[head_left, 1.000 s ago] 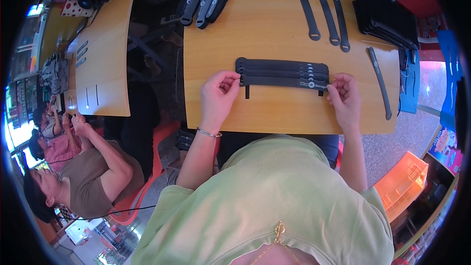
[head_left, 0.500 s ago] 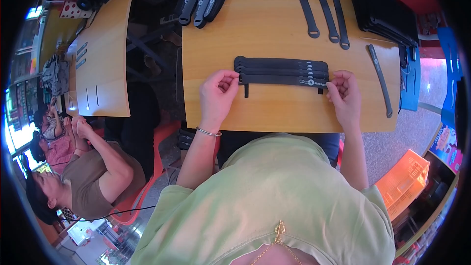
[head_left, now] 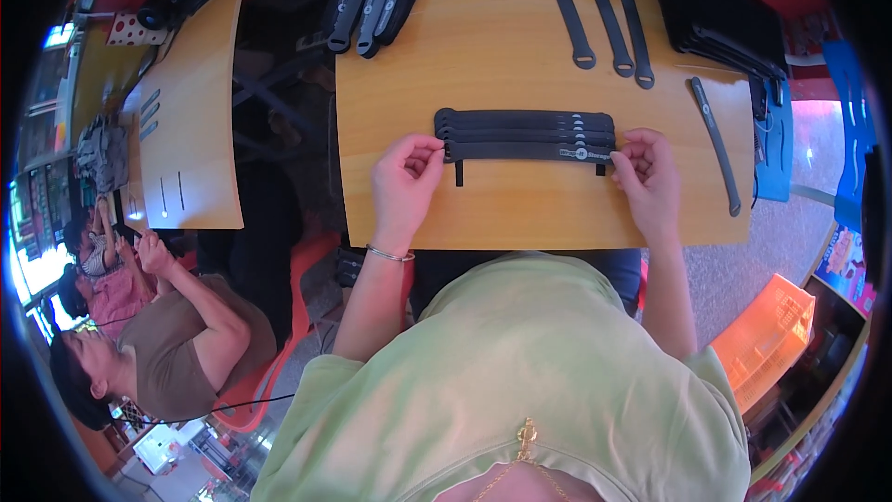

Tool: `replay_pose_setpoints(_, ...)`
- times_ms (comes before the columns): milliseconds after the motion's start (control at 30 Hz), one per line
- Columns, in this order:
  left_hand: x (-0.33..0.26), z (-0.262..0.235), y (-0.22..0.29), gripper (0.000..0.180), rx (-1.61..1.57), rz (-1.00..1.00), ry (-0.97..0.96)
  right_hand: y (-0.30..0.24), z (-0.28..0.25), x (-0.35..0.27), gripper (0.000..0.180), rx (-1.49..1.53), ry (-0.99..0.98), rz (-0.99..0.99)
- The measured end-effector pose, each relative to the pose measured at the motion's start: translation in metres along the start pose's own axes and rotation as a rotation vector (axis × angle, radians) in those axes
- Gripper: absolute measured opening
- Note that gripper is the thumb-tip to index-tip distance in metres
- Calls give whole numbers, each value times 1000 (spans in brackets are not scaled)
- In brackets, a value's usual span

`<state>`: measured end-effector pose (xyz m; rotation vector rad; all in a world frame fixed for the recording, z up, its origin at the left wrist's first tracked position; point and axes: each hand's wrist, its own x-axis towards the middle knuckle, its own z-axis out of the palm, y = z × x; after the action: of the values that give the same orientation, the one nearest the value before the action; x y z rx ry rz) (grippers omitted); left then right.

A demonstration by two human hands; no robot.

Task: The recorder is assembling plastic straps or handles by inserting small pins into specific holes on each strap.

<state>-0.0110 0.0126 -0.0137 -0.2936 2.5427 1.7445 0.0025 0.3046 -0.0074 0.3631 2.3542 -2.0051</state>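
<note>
A fanned row of black straps (head_left: 511, 136), overlapping one above another, lies crosswise on the wooden table in front of me. The nearest strap carries light printing close to its right end. My left hand (head_left: 407, 177) pinches the left end of that strap between thumb and fingertips. At the opposite end my right hand (head_left: 649, 172) has its thumb and fingers closed on the strap's right tip. Two short black strips (head_left: 459, 174) stick out toward me from under the row, one near each end.
Three loose straps (head_left: 609, 14) lie farther back, with another strap (head_left: 714, 147) at the right. A banded bundle (head_left: 376, 0) is at the back left, a black stack (head_left: 711, 28) at the back right. An orange crate (head_left: 764, 339) stands right; a seated person (head_left: 200, 335) works left.
The whole view has shifted slightly, moving the table a little to the left. Both my hands keep their hold on the nearest strap. The person at the left has raised their hands slightly.
</note>
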Motion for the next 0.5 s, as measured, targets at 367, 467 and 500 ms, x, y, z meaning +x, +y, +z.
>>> replay_pose_setpoints(367, 1, 0, -1, 8, 2, 13, 6, -3, 2, 2, 25, -94, 7, 9)
replay_pose_setpoints(467, 2, 0, -3, 9, 13, 19, 12, -4, 4, 2, 25, -93, 19, 5)
replay_pose_setpoints(500, 1, 0, -1, 9, 20, 19, 11, -5, 4, 2, 25, -94, 20, 5)
